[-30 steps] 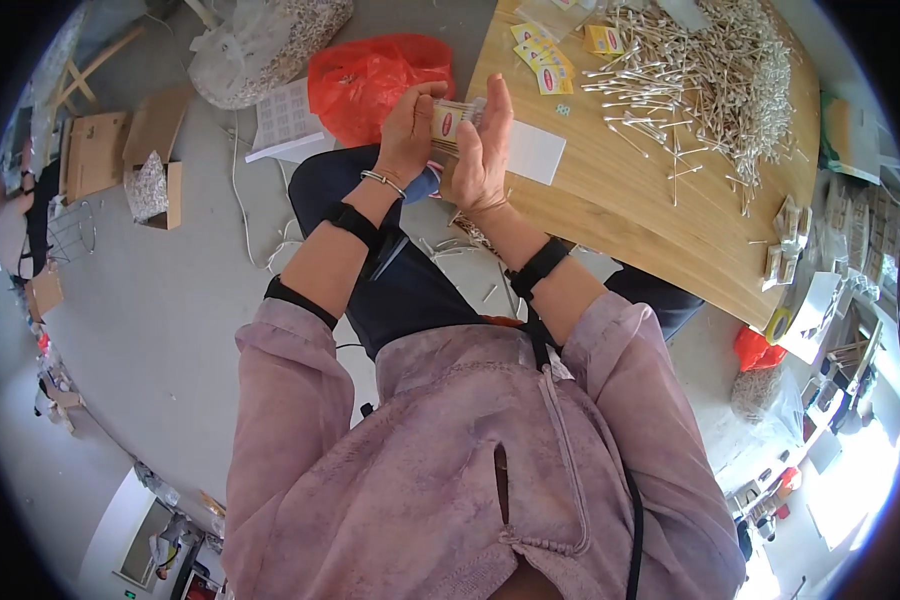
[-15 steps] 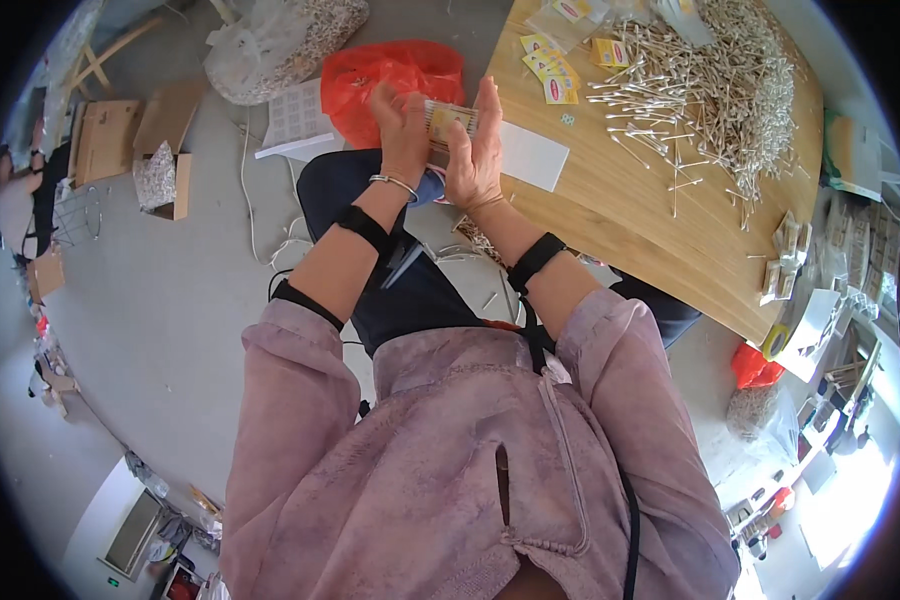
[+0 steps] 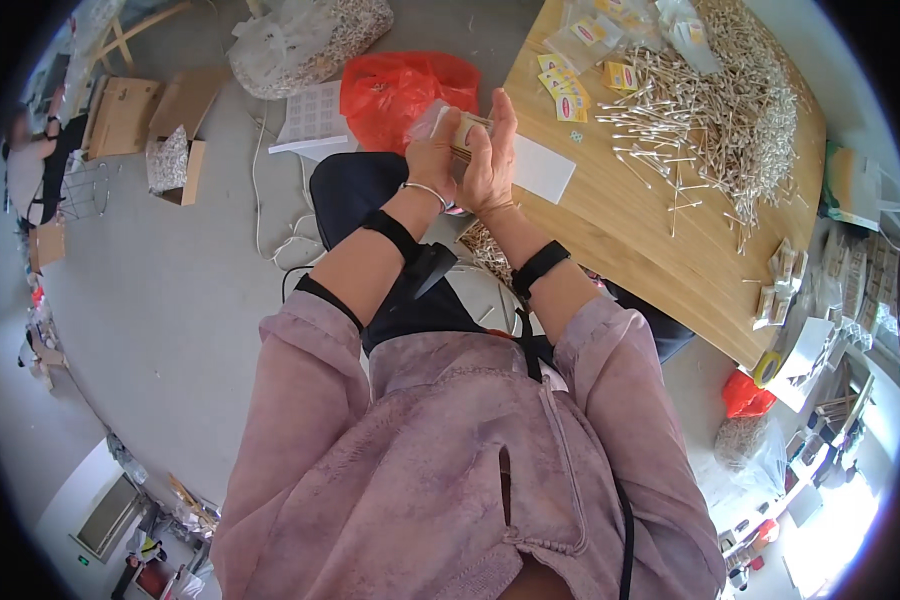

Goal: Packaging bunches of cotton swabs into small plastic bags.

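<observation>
A small pack of cotton swabs point(image 3: 470, 128) with a yellow card is held between my two hands, above the table's left edge. My left hand point(image 3: 430, 160) is closed around its left side, with most of its fingers hidden. Clear thin plastic point(image 3: 425, 122), perhaps a bag, shows over that hand. My right hand point(image 3: 492, 172) grips from the other side, thumb bent against the pack and fingers stretched upward along it. Behind the hands are a red plastic bag point(image 3: 400, 90) and a white card point(image 3: 544, 170) on the table's edge.
The wooden table point(image 3: 660, 255) bears a large heap of cotton swabs point(image 3: 730, 110), yellow cards point(image 3: 568, 95), clear bags point(image 3: 582, 35) and finished-looking packs point(image 3: 775, 300). A box of swabs point(image 3: 485, 250) sits below my right wrist. Cables point(image 3: 260, 200) lie on the floor; a person point(image 3: 35, 160) is far left.
Both hands have moved slightly right and closer together with the pack. My left hand has turned and closed more around it, and clear plastic now shows beside it.
</observation>
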Available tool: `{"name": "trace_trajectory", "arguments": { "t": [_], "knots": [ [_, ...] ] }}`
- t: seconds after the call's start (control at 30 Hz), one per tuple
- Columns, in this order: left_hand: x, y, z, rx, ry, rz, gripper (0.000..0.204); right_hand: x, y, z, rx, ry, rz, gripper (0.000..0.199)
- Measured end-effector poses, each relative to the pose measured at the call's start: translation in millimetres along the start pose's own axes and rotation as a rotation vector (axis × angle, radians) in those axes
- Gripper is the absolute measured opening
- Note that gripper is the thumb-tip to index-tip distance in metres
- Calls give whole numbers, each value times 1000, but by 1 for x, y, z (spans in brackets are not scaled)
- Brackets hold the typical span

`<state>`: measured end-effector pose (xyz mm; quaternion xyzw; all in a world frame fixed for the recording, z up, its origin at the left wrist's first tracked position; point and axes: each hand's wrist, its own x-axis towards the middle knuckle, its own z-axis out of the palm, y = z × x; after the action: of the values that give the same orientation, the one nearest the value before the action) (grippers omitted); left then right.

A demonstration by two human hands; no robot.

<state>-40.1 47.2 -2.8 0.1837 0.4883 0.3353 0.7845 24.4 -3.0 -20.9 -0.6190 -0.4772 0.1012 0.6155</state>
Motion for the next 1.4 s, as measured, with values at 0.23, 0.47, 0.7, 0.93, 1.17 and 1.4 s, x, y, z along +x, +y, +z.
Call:
{"name": "trace_trajectory", "arguments": {
  "t": [0.23, 0.47, 0.7, 0.93, 1.17, 1.4],
  "knots": [
    [-12, -6, 3, 26, -49, 96, 30, 1, 4, 1, 5, -37, 43, 56],
    [-21, -3, 3, -17, -52, 95, 30, 12, -22, 0, -42, -140, 264, 50],
    [-15, -11, -4, 71, -74, 128, 31, 12, -21, 0, -68, -66, 183, 52],
    [-11, -5, -8, 108, -83, 48, 34, 15, -25, 1, -163, -133, 183, 57],
    [-19, 2, -14, 34, -1, -33, 38, 15, -25, 1, -83, -134, 273, 63],
    [-28, -19, -7, -5, 57, 41, 42, 13, -21, 2, -123, -115, 199, 63]
  ]
}}
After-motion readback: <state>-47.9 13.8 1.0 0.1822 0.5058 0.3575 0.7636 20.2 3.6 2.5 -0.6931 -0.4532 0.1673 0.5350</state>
